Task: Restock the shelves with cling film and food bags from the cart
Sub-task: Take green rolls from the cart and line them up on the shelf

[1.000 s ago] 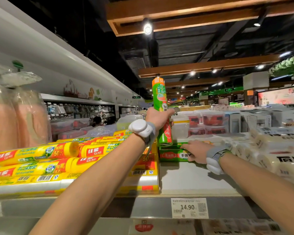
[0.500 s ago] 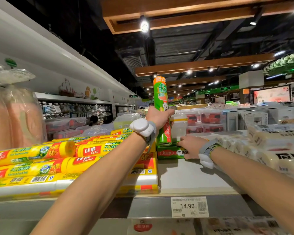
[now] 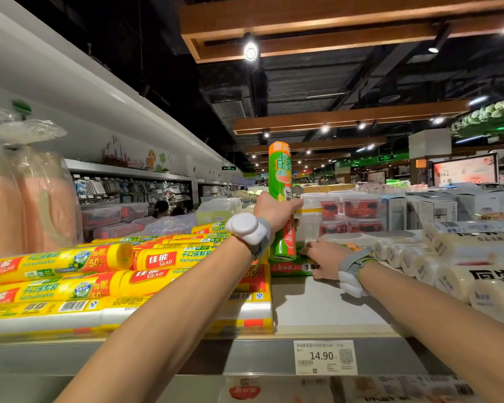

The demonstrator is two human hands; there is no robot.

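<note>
On the white supermarket shelf (image 3: 317, 306), left grip (image 3: 274, 212) clamps the upright green-and-orange cling film roll (image 3: 280, 175) atop a flat green pack (image 3: 285, 268); right grip (image 3: 325, 257) pins that pack with straight fingers. Best lowered slowly, label outward

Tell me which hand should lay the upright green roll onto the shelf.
Left. The left hand grips the upright green roll around its middle, while the right hand rests on the flat green packs beneath it, probably steadying them.
</note>
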